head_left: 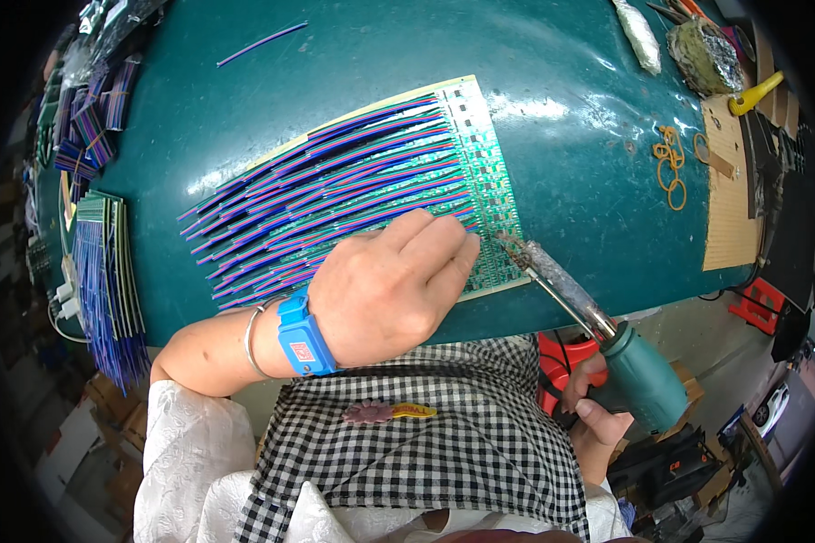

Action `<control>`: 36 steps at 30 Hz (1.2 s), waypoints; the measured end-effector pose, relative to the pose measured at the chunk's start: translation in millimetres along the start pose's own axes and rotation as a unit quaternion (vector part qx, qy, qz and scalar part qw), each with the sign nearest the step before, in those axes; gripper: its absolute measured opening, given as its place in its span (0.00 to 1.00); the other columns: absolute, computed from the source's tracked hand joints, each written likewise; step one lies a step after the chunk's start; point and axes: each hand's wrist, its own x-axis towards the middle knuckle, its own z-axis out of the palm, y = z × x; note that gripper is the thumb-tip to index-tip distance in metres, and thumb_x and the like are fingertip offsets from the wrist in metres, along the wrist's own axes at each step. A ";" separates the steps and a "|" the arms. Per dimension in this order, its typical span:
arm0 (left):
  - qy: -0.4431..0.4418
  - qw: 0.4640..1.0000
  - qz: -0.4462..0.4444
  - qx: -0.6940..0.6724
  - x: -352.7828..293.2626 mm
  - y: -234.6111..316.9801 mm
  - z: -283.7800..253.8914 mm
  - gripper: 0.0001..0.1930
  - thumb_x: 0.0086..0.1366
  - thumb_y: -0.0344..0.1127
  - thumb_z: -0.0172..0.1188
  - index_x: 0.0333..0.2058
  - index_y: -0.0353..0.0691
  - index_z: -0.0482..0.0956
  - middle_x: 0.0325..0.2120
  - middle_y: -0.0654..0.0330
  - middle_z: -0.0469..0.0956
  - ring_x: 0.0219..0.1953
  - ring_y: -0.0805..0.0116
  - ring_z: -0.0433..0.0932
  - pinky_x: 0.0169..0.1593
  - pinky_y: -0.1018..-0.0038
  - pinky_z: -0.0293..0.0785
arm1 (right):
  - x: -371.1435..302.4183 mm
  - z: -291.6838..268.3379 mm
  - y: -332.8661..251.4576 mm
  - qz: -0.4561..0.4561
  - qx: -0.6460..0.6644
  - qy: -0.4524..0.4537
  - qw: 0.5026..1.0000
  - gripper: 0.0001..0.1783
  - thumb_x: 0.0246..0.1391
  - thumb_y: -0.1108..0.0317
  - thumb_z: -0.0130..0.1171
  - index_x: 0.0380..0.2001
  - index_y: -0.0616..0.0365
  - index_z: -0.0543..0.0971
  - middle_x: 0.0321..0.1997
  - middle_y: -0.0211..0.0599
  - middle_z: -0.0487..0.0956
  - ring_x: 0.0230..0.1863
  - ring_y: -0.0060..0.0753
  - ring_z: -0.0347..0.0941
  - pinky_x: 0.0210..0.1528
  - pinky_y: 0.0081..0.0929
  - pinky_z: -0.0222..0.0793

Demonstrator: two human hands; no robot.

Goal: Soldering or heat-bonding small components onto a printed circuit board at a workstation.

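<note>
Bright glare across the green tabletop, dark fisheye-bent edges

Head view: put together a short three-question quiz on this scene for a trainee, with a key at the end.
1. Multiple choice: what does the right hand hold?
A) a rubber band
B) a green-handled soldering gun
C) a sheet of cardboard

2. True or false: on the person's left arm, the blue wristband sits nearer the left hand than the metal bangle does.

3. Fill in the colour: a short loose wire lies on the ____ table, beyond the circuit board panel.

Key: 1. B. 2. True. 3. Green.
</note>
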 end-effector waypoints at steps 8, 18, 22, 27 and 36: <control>-0.003 1.000 0.013 0.014 0.7 0.3 -1.6 0.22 0.45 0.26 0.63 0.43 0.27 0.81 0.31 0.56 0.72 0.27 0.63 0.73 0.24 0.70 0.71 | 4.6 -0.9 3.2 -0.025 -0.092 -0.009 0.995 0.14 0.42 0.73 0.65 0.35 0.67 0.78 0.23 0.36 0.75 0.21 0.29 0.68 0.25 0.25 0.63; 0.000 0.999 0.025 0.032 2.3 3.0 -1.1 0.22 0.43 0.26 0.63 0.41 0.26 0.81 0.30 0.56 0.72 0.26 0.64 0.72 0.23 0.71 0.71 | 1.6 1.3 -1.5 0.003 -0.029 0.026 0.999 0.26 0.36 0.75 0.66 0.44 0.72 0.75 0.21 0.36 0.73 0.21 0.28 0.68 0.25 0.23 0.63; 0.003 0.999 0.030 0.039 2.6 2.7 -0.8 0.22 0.43 0.27 0.63 0.41 0.26 0.82 0.30 0.56 0.72 0.26 0.65 0.72 0.22 0.72 0.70 | -5.9 5.6 -0.7 0.027 0.000 0.071 0.997 0.31 0.34 0.77 0.65 0.48 0.74 0.73 0.22 0.36 0.73 0.22 0.27 0.68 0.25 0.22 0.63; 0.008 0.999 0.035 0.039 2.4 0.9 -1.2 0.21 0.43 0.27 0.63 0.41 0.27 0.82 0.30 0.56 0.72 0.26 0.65 0.72 0.22 0.72 0.69 | 0.2 6.7 -1.9 0.010 -0.043 0.045 0.998 0.23 0.35 0.77 0.64 0.40 0.70 0.76 0.23 0.36 0.74 0.22 0.28 0.68 0.26 0.24 0.64; 0.000 0.998 0.045 0.042 1.4 -0.1 -1.1 0.22 0.42 0.26 0.62 0.41 0.26 0.82 0.31 0.55 0.73 0.26 0.65 0.72 0.22 0.72 0.70 | 3.8 -9.7 5.6 -0.016 -0.132 -0.020 0.991 0.09 0.38 0.73 0.67 0.23 0.64 0.77 0.21 0.35 0.74 0.21 0.32 0.68 0.26 0.27 0.63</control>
